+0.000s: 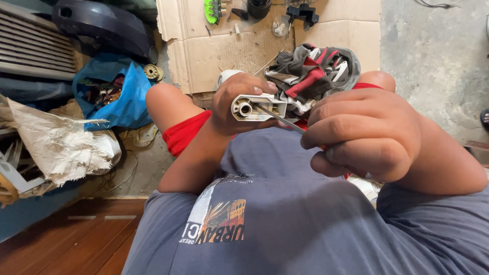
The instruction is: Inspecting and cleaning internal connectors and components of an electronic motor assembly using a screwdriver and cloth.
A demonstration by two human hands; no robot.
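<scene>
So at about 10 o'clock the left hand (235, 102) has its fingers wrapped tight around a white plastic part (257, 107); at 3 o'clock the right hand (364, 133) fists a screwdriver (279, 118). I'd keep the tip square in the part and press steadily.

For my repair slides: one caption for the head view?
Left hand grips a white plastic part while right hand works a screwdriver into it.
</scene>
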